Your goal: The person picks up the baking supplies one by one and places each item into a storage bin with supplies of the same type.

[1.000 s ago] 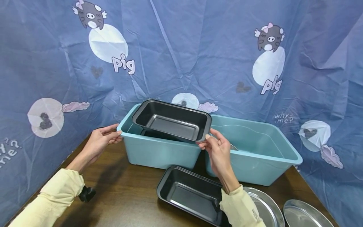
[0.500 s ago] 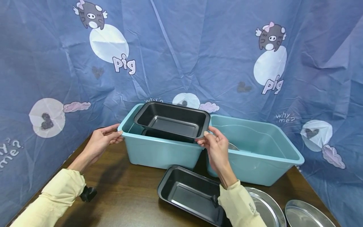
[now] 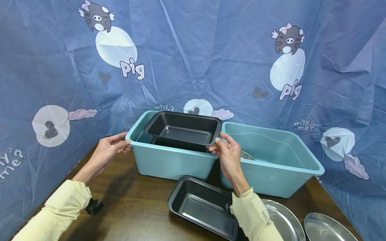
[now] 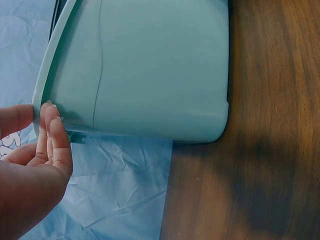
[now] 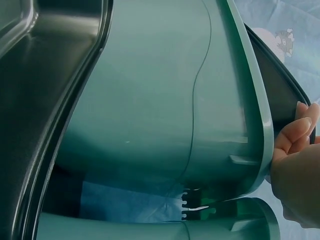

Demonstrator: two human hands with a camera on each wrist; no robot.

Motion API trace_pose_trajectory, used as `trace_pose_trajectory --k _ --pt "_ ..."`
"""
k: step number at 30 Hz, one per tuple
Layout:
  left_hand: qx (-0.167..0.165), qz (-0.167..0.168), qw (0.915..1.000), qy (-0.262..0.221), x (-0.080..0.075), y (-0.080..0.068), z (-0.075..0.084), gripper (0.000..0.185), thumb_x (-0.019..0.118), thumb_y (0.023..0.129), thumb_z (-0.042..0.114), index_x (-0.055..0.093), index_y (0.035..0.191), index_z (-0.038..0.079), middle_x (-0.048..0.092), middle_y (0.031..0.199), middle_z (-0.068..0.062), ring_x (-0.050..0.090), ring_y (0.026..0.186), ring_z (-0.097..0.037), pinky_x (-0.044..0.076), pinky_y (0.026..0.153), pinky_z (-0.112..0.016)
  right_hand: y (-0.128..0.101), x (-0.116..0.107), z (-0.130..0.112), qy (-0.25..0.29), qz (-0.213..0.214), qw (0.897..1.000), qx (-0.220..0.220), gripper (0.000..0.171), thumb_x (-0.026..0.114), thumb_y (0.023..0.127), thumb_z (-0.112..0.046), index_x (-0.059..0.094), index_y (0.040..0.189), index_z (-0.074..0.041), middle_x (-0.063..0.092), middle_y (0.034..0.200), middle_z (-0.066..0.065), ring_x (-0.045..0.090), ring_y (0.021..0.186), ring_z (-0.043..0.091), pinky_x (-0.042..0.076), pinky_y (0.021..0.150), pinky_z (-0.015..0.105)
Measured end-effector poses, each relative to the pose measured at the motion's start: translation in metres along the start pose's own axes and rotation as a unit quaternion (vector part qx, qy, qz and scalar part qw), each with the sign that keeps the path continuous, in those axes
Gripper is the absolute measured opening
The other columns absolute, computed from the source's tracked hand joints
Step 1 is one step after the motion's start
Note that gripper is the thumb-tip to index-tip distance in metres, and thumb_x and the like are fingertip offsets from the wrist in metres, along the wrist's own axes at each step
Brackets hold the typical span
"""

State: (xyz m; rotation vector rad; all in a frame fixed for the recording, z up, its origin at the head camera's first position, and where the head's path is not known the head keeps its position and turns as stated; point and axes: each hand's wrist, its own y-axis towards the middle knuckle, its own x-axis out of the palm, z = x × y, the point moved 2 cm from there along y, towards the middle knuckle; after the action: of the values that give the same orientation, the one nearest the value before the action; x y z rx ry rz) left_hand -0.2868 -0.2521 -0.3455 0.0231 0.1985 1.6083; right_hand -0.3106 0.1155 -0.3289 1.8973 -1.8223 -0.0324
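The head view looks forward and down from above, taking in the whole tabletop (image 3: 135,207) and both bins. The left wrist view sits very close to the left bin (image 4: 160,70), looking along its outer wall. The right wrist view is close against that same bin (image 5: 165,115), which all three views share.

Free room and obstacles around the two bins

Bare desk (image 3: 132,197) lies open front-left; the left bin (image 3: 169,160) holds a loaf pan (image 3: 184,130), the right bin (image 3: 271,160) stands just beside it, and another pan (image 3: 202,207) and round trays (image 3: 286,221) crowd the front-right.
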Motion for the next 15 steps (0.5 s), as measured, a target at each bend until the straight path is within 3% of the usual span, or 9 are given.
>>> trace_pose_trajectory --k 10,15 --pt "0.007 -0.002 1.0000 -0.003 -0.0005 -0.0009 0.0010 0.060 0.059 0.105 0.008 0.032 0.153 -0.017 0.070 0.087 0.005 0.066 0.077 -0.003 0.055 0.071 -0.019 0.0054 0.0029 0.0013 -0.011 -0.008 1.000 0.002 0.037 0.048 0.100 0.006 0.044 0.135 0.019 0.070 0.067 0.001 0.066 0.059 0.009 0.051 0.059 0.019" --pt "0.008 -0.002 1.0000 -0.005 -0.0008 -0.0006 0.0007 0.060 0.060 0.105 0.007 0.033 0.152 -0.017 0.071 0.087 0.005 0.066 0.077 -0.004 0.055 0.071 -0.019 0.0075 0.0052 0.0003 -0.042 -0.012 0.999 0.007 0.035 0.050 0.100 0.006 0.048 0.132 0.019 0.071 0.068 0.002 0.066 0.059 0.009 0.052 0.059 0.019"
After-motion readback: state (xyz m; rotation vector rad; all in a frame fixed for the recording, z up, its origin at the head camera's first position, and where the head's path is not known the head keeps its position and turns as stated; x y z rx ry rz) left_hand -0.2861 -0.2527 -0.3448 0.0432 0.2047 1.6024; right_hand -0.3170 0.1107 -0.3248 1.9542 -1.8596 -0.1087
